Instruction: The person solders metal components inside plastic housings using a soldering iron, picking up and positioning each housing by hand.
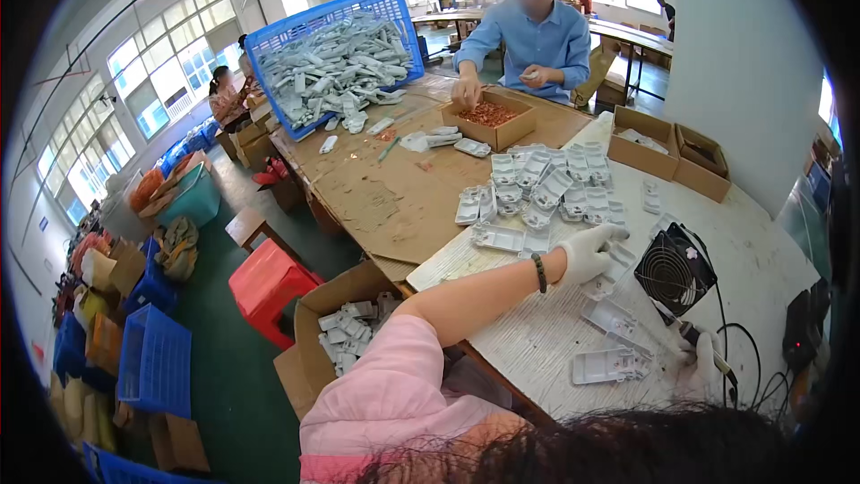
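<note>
Over the white tabletop point(528, 341), the gloved left hand point(589, 253) lies with fingers slightly bent at a pale casing point(620, 260); whether it grips is hidden. The right hand point(703, 364), indistinct, appears closed around a dark tool point(689, 332).

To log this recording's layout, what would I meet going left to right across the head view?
Blue crate on the floor → blue basket heaped with pale parts → cardboard box of red bits → gloved left hand → gloved right hand → black box at the far right.
</note>
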`<state>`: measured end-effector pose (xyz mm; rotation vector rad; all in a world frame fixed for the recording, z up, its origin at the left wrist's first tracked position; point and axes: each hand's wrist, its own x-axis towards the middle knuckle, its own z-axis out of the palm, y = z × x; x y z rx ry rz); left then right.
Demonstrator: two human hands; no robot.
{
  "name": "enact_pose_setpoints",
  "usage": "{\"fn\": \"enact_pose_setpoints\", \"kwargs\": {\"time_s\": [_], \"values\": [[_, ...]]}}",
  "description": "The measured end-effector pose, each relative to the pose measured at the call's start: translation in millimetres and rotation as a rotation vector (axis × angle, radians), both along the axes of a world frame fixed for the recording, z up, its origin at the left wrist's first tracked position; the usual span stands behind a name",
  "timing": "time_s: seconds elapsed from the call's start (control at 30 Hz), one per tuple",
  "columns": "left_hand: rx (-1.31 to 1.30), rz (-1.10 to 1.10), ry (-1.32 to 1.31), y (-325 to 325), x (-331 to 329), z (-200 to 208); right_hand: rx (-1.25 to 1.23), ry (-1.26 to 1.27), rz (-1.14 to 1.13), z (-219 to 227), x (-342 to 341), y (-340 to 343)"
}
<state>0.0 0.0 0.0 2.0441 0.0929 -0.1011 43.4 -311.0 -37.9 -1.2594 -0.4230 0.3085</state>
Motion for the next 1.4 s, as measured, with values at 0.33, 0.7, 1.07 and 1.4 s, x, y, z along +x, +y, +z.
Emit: {"fn": "enact_pose_setpoints", "kwargs": {"time_s": [0.33, 0.7, 1.07, 1.4], "values": [[-0.216, 0.036, -0.185, -4.7, 1.1, -11.3, -0.024, -0.030, -0.060, 10.7, -6.7, 5.2], [0.128, 0.059, -0.304, -11.0, 1.2, -19.6, 0.014, 0.038, -0.059, 2.8, -3.4, 2.6], [0.240, -0.013, -0.457, -19.0, 9.1, -37.4, 0.074, 0.096, -0.086, -3.1, -10.7, -1.3], [0.266, -0.001, -0.348, -17.3, -4.7, -18.3, -0.062, 0.047, 0.016, 9.4, -9.8, 9.9]]}}
